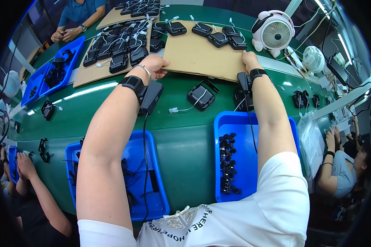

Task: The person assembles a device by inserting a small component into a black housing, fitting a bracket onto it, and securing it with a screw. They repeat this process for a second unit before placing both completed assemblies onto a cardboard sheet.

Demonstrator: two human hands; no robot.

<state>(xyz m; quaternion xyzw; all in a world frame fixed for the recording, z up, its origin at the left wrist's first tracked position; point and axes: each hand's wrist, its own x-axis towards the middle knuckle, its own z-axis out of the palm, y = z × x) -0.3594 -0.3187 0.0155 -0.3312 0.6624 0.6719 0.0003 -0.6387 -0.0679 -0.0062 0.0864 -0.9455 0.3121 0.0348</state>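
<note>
- evidently the step in hand is shifting the flat brown cardboard sheet [200, 55] across the green tabletop [185, 140]; it would go best pulled level and evenly from both corners, so the black box-shaped devices with white leads [218, 37] along its far edge do not slide off.
- a slow, even draw seems wise, since another black device with a white lead [201, 96] lies on the tabletop just in front of the sheet's near edge, between the two arms.
- left hand [153, 66]: fingers curled over the near left corner of the cardboard sheet, pinching its edge; thumb position is hard to make out.
- right hand [249, 59]: fingers closed on the sheet's near right edge, apparently gripping it, though the wrist hides the fingertips.
- each wrist carries a black strap with a small black unit.
- the cardboard sheet lies flat at the middle of the tabletop, beside a second sheet loaded with more devices [115, 51], with blue plastic trays [251, 123] nearer the person.
</note>
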